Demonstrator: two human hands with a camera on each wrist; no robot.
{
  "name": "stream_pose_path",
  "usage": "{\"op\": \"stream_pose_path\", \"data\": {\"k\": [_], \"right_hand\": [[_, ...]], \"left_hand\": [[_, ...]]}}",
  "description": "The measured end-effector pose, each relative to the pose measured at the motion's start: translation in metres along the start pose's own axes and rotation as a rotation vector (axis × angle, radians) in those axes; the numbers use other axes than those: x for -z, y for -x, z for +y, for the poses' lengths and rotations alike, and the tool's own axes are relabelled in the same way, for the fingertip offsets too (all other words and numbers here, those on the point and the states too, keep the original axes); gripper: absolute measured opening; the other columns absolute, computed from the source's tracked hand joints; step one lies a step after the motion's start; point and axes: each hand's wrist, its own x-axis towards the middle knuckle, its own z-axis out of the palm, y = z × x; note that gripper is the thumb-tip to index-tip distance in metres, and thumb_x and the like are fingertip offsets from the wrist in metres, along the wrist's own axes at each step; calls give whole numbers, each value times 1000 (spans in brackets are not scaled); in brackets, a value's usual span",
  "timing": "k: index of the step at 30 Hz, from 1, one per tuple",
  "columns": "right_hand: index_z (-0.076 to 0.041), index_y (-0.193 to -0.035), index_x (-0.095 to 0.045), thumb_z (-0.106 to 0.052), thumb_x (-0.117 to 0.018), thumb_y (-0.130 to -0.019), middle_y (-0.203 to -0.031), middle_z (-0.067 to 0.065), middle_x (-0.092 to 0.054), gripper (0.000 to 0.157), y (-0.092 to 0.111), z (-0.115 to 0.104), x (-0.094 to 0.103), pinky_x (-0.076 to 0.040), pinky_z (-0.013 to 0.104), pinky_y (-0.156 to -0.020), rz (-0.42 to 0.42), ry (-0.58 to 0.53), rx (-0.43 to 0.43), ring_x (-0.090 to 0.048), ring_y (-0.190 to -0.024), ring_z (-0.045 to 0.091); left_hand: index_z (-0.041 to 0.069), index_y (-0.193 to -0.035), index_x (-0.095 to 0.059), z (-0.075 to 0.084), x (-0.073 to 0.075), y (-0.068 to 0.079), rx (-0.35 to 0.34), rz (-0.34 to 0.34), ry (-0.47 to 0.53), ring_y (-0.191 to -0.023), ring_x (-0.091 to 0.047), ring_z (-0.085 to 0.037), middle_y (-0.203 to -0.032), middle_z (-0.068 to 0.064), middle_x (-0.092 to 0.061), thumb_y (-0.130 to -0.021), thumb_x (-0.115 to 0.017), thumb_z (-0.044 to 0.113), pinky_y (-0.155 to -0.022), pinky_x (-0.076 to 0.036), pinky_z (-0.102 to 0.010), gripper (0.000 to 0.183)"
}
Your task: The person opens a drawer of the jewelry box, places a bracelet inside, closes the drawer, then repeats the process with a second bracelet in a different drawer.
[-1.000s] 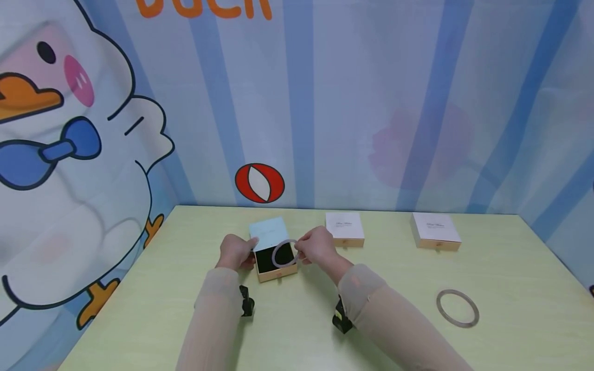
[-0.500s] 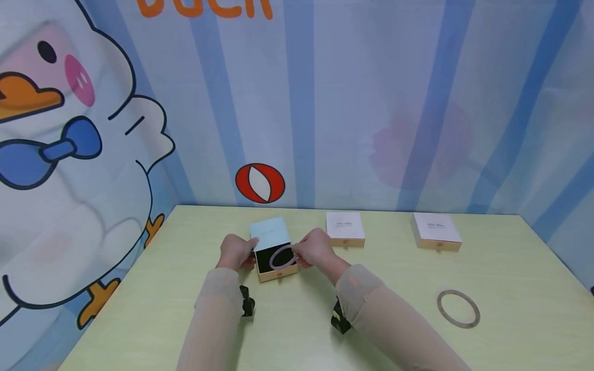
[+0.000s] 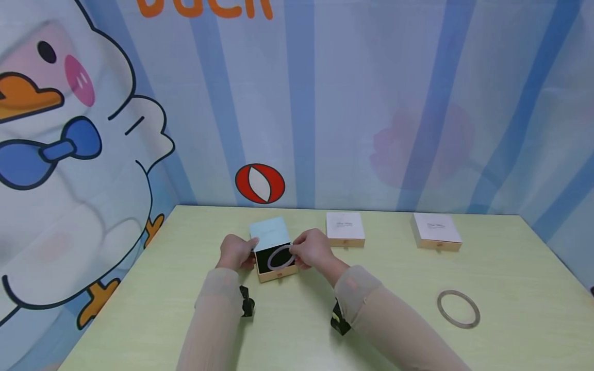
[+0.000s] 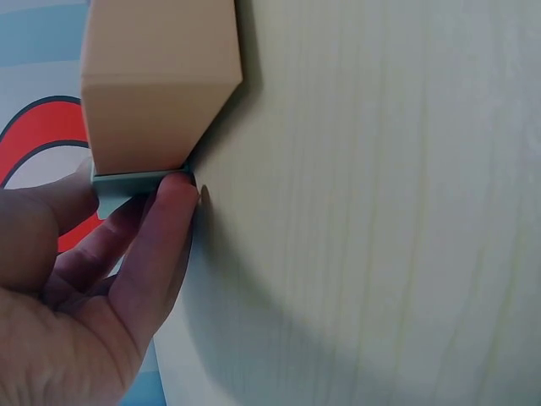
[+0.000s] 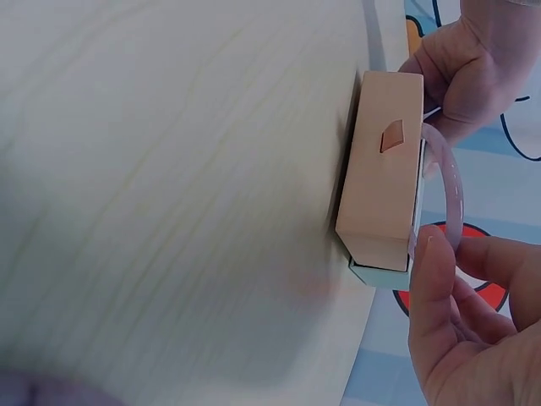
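A small tan drawer box (image 3: 277,274) with a pale blue sliding cover (image 3: 270,234) is pulled partway out, and its black inside shows. My left hand (image 3: 235,252) grips the pale blue cover at its left side, thumb on top; in the left wrist view its fingers (image 4: 156,254) hold the cover's edge. Between thumb and fingers my right hand (image 3: 315,250) pinches a pale lilac bangle (image 5: 455,190) by its right side. The bangle is tilted over the black opening, its left part low. Whether it touches the lining, I cannot tell.
Two closed boxes with white lids, a middle box (image 3: 345,226) and a right box (image 3: 436,229), stand along the table's back edge. Another greyish bangle (image 3: 464,325) lies flat on the table (image 3: 394,288) at the right. A printed curtain (image 3: 343,103) hangs behind.
My right hand has shifted slightly left, and the bangle has tipped flatter and lower over the drawer box. The left hand keeps its hold on the cover.
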Motion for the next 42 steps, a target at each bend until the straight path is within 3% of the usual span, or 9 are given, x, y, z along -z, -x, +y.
{"op": "stream_pose_path", "data": {"k": [23,42], "right_hand": [[4,-106,-69,-5,-61,-86,-75,13,-70,24,3,-4,-3,-55,27,-50,-24,-17,-1,-66,-58,17],[2,-101,-71,-7,-62,-86,-75,11,-69,20,1,-6,-8,-56,30,-53,-25,6,1,-63,-56,15]], "left_hand": [[-9,-101,-60,-1,0,3,-8,1,6,-49,-62,-15,-69,-10,-61,-92,-62,29,-55,-56,-31,39],[-8,-100,-59,-1,-1,0,-10,5,14,-48,-60,-15,-68,-9,-59,-92,-62,29,-53,-55,-30,38]]}}
